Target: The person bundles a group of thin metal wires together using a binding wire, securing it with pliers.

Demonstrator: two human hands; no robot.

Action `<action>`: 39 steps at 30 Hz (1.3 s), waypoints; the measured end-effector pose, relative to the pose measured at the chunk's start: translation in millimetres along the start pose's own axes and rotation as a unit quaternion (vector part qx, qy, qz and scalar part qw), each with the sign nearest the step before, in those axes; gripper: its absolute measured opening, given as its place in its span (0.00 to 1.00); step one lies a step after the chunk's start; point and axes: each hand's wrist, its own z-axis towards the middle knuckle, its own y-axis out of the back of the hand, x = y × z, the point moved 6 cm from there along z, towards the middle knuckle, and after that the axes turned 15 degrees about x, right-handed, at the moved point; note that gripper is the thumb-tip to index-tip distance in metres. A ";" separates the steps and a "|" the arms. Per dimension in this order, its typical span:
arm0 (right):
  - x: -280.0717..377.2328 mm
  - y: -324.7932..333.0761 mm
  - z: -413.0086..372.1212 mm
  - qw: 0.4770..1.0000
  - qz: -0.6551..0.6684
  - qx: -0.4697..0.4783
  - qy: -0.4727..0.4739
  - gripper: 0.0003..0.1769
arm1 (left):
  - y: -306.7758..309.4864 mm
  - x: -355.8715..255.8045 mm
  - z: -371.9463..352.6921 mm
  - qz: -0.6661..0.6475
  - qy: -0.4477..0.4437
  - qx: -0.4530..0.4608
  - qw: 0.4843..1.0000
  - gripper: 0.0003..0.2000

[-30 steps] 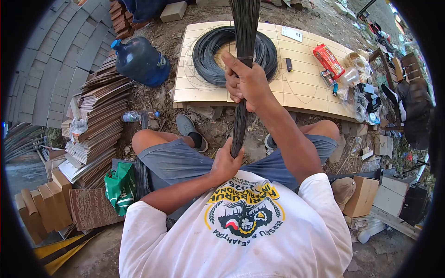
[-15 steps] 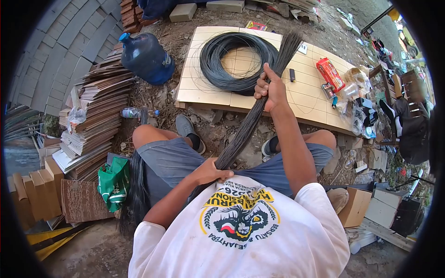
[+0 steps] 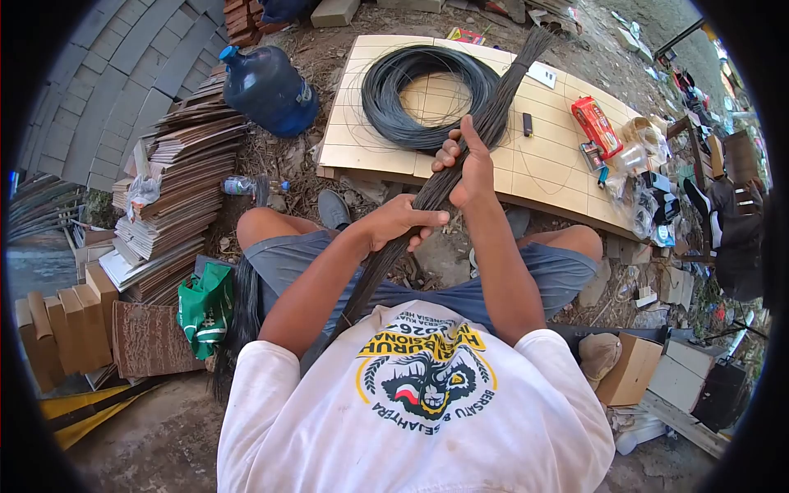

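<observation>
A: What's different now?
B: The left hand [image 3: 404,223] has come up the bundle [image 3: 509,90] from its lower part, near the shirt [image 3: 329,444]. Now it sits just beside the right hand [image 3: 474,171].

A: Are both holding?
B: Yes, both are curled round that bundle, the left's thumb laid across it, the right's thumb pointing up. I'd judge the handling is now at its middle rather than at two spread points.

A: And where's the bundle?
B: Slanting from the lap, past the right side of the coil [image 3: 380,94], its far end above the table [image 3: 563,123]. Whether it touches the coil, I can't tell.

A: Count things for me.
B: Two hands, one bundle in them, one coil, one table. One red pack [image 3: 597,127], one small black thing [image 3: 528,124], one blue jug [image 3: 271,94], one green bag [image 3: 205,308].
</observation>
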 end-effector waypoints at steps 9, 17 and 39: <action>-0.8 75.8 19.3 0.978 -0.072 -0.195 -0.031 0.20 | 14.6 67.3 -1.9 -0.214 -0.048 0.010 0.976 0.38; 7.7 53.9 22.7 0.996 0.061 -0.023 -0.056 0.21 | -16.4 47.7 -6.8 -0.003 -0.011 -0.086 0.996 0.15; 2.6 77.6 3.8 0.956 0.240 0.167 -0.018 0.27 | -33.9 31.7 -55.1 0.334 -0.204 -0.404 0.827 0.10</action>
